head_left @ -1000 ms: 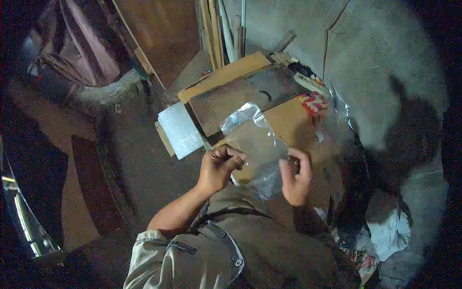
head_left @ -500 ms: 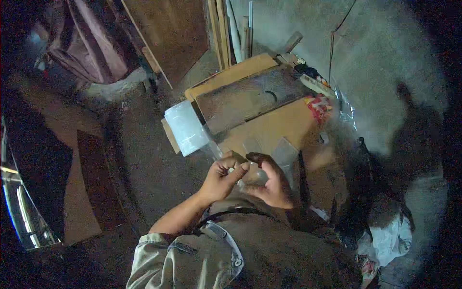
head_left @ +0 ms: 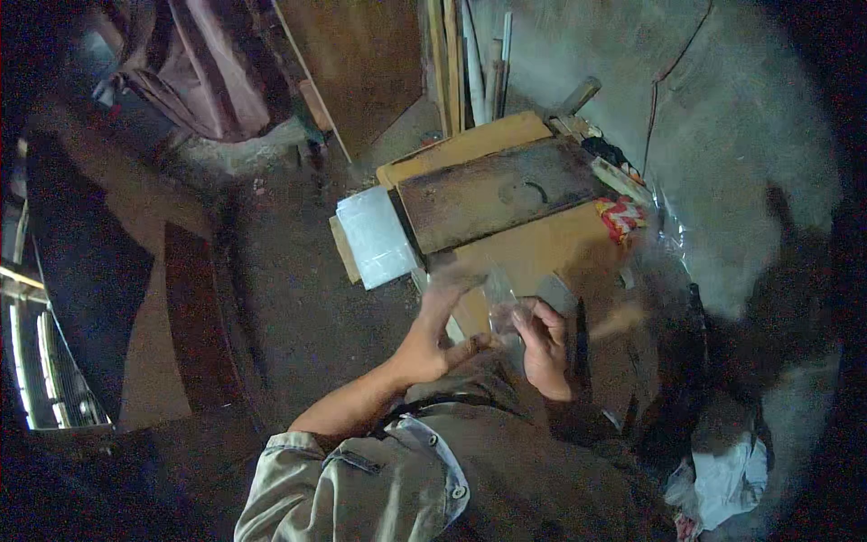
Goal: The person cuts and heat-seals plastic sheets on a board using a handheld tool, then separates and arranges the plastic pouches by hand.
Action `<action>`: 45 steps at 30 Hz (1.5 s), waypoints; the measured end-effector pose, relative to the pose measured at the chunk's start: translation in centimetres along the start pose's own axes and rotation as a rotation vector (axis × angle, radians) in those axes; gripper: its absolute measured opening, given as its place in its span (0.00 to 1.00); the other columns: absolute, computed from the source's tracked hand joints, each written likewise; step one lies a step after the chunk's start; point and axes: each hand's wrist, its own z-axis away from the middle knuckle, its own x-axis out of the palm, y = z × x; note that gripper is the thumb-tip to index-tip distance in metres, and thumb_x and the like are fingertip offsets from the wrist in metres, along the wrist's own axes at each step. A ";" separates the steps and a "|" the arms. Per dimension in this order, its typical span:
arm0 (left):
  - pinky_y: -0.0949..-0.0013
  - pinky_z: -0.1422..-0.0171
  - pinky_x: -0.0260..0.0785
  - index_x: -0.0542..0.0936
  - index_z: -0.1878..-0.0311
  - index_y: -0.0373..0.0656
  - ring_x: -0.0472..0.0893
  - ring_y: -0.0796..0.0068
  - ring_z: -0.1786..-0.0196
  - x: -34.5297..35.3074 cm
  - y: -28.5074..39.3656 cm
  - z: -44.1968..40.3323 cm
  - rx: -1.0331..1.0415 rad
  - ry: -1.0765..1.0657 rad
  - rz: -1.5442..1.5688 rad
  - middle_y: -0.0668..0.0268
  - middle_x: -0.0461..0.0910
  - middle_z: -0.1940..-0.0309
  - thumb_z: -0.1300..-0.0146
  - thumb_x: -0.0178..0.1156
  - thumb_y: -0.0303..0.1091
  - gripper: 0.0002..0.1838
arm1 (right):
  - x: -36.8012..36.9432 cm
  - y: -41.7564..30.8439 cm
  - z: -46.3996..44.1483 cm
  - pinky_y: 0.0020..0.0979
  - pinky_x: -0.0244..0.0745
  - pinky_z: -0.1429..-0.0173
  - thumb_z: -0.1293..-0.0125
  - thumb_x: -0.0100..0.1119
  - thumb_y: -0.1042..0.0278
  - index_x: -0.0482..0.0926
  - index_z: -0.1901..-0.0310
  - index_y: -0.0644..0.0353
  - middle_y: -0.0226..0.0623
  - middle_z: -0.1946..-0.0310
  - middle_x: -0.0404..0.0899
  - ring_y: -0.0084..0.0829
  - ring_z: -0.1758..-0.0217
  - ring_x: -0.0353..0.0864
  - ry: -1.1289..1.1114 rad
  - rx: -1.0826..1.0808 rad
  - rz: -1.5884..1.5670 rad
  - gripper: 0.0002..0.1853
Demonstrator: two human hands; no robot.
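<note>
My left hand (head_left: pixel 438 334) has its thumb and fingers spread apart, the fingers smeared by motion, beside a clear plastic bag (head_left: pixel 502 305). My right hand (head_left: pixel 544 348) pinches that crumpled transparent bag between thumb and fingers. Both hands are over the near edge of a cardboard-covered surface (head_left: pixel 515 244). A dark, worn board (head_left: pixel 497 194) lies across it beyond the hands. Left of the board is a stack of whitish plastic sheets or bags (head_left: pixel 375 239).
A red and yellow packet (head_left: pixel 620 219) lies at the surface's right side. Wooden strips (head_left: pixel 449 72) lean at the back beside a brown panel (head_left: pixel 361 63). A purplish cloth (head_left: pixel 212 72) hangs at upper left. A white bag (head_left: pixel 730 479) sits at lower right.
The clear bag, spread wide between my hands earlier, is now bunched at my right hand. My left hand has opened, after its fingers were pinched. The view has shifted, moving the surroundings rightward.
</note>
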 end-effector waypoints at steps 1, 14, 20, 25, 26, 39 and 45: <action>0.51 0.28 0.44 0.56 0.31 0.44 0.55 0.51 0.31 -0.2 -0.6 -0.2 0.009 -0.008 -0.039 0.51 0.57 0.34 0.52 0.70 0.36 0.46 | -0.3 0.1 -0.1 0.23 0.70 0.58 0.33 0.51 0.71 0.75 0.60 0.65 0.31 0.66 0.78 0.21 0.64 0.76 -0.005 0.000 0.002 0.07; 0.71 0.54 0.68 0.69 0.42 0.40 0.74 0.79 0.63 -0.5 -2.1 -1.1 -0.346 0.361 0.592 0.66 0.76 0.63 0.36 0.59 0.33 0.21 | 0.2 2.3 0.4 0.30 0.74 0.59 0.36 0.52 0.64 0.75 0.61 0.65 0.33 0.74 0.77 0.30 0.65 0.81 -0.052 0.242 -0.281 0.12; 0.76 0.72 0.57 0.75 0.71 0.39 0.64 0.86 0.73 -2.2 -2.8 -1.2 -0.533 0.460 0.430 0.76 0.69 0.77 0.31 0.53 0.41 0.16 | -1.9 5.4 -0.2 0.27 0.72 0.60 0.39 0.56 0.65 0.74 0.66 0.57 0.29 0.74 0.77 0.23 0.68 0.77 0.095 0.399 -0.580 0.06; 0.76 0.73 0.55 0.73 0.75 0.38 0.61 0.86 0.76 -2.9 -0.9 -1.6 -0.434 0.491 0.245 0.75 0.66 0.82 0.30 0.52 0.40 0.18 | -2.4 4.3 -1.2 0.32 0.69 0.46 0.41 0.59 0.70 0.69 0.51 0.58 0.35 0.55 0.75 0.32 0.51 0.75 0.077 0.135 -0.178 0.16; 0.76 0.73 0.55 0.73 0.75 0.38 0.61 0.86 0.76 -2.8 -1.0 -1.6 -0.434 0.491 0.245 0.75 0.66 0.82 0.30 0.52 0.40 0.18 | -1.7 2.6 -1.2 0.34 0.67 0.41 0.42 0.60 0.71 0.67 0.46 0.60 0.39 0.50 0.72 0.35 0.46 0.73 0.026 -0.122 0.101 0.22; 0.75 0.74 0.54 0.74 0.75 0.38 0.60 0.86 0.77 -2.0 -2.1 0.0 -0.422 0.364 0.406 0.77 0.65 0.82 0.31 0.53 0.37 0.16 | -2.8 -0.8 -4.9 0.25 0.70 0.67 0.31 0.51 0.60 0.74 0.58 0.63 0.32 0.70 0.74 0.23 0.71 0.73 0.303 -0.054 -0.016 0.13; 0.78 0.78 0.48 0.76 0.72 0.42 0.57 0.90 0.81 -1.9 -3.1 -0.2 -0.478 0.467 0.572 0.80 0.62 0.84 0.30 0.51 0.41 0.16 | -2.0 0.5 -5.0 0.26 0.68 0.56 0.39 0.61 0.59 0.66 0.45 0.57 0.28 0.65 0.71 0.22 0.63 0.73 0.294 0.060 -0.158 0.23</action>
